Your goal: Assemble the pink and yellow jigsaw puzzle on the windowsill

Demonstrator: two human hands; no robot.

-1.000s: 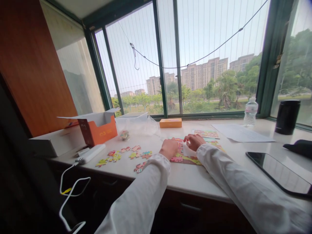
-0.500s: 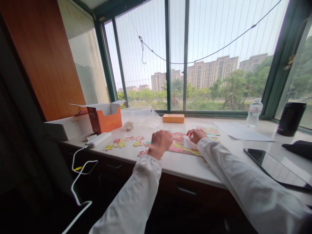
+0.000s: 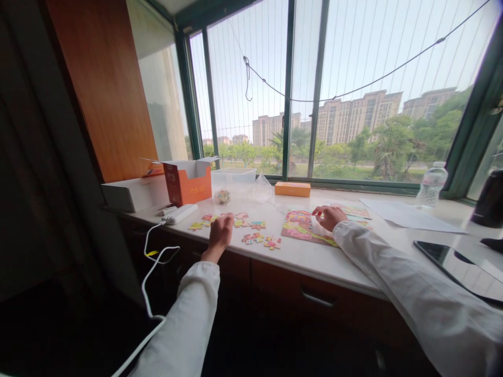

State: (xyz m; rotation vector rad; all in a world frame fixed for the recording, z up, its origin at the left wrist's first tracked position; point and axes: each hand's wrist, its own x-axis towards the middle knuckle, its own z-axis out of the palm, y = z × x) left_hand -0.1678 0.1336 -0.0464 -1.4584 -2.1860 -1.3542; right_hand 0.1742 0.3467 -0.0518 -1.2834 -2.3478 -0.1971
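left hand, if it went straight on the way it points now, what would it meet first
Probably the loose puzzle pieces just beyond the left hand, though its height above the table is unclear, so it might pass over them.

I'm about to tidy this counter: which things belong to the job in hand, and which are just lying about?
Likely in use:
loose puzzle pieces, near the left hand
puzzle board, at the right hand

Apparently just lying about:
water bottle
paper sheet
tablet
black tumbler
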